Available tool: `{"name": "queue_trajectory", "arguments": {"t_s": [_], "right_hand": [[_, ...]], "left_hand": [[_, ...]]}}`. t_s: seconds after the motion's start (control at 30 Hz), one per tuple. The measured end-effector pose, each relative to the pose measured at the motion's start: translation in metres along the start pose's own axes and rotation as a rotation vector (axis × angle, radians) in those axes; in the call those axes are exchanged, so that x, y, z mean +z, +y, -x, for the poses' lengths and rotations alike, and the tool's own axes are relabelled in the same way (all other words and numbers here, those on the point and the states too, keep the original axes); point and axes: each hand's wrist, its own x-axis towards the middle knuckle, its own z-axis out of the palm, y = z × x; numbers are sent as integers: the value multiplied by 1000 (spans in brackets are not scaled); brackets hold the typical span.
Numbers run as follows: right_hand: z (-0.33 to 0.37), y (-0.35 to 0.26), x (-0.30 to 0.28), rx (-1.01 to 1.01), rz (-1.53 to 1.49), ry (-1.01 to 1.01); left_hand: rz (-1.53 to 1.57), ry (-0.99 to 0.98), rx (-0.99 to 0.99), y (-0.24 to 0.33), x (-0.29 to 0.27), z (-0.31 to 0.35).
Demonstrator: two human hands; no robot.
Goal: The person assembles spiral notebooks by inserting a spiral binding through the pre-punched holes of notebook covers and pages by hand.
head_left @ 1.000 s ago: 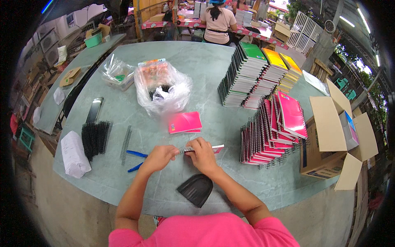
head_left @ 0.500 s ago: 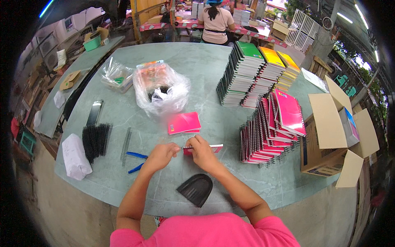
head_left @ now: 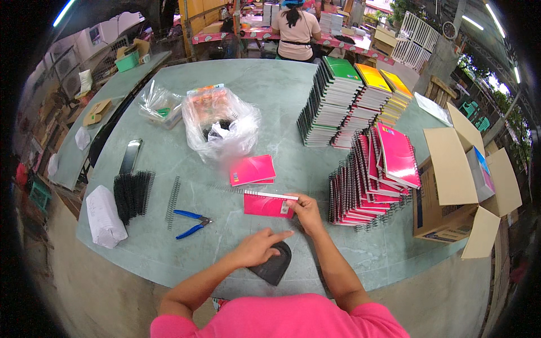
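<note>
My right hand (head_left: 306, 213) grips the right end of a small pink notebook (head_left: 262, 205), its white page edges facing up. A dark spiral coil (head_left: 225, 188) sticks out from the notebook's left end, faint against the table. My left hand (head_left: 259, 248) holds nothing. Its fingers are stretched out above a black rounded pad (head_left: 273, 267) and partly cover it. Blue-handled pliers (head_left: 191, 223) lie spread on the table to the left. Beyond the held notebook rest a few pink notebooks (head_left: 253, 169) without visible coils.
Spiral-bound pink notebooks (head_left: 369, 186) are piled at right, before green (head_left: 332, 101) and yellow stacks (head_left: 372, 84). An open carton (head_left: 445, 208) stands at the right edge. Black coils (head_left: 132, 194), a white wrapped bundle (head_left: 105, 217) and a plastic bag (head_left: 222, 124) occupy the left.
My left hand has left the notebook's left end and come down nearer me, over the black pad. My right hand has shifted right to the notebook's other end, uncovering its cover and the pliers.
</note>
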Motion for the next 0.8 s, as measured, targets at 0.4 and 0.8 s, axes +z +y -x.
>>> {"name": "queue_trajectory", "arguments": {"t_s": [0.4,0.8], "right_hand": [[-6,10,0,-26,84,-39],[6,2,7,2,21,-68]], "left_hand": [[-199,914,-29,-18,-77,-14],[-236,946,91,-19,-77,-22]]}}
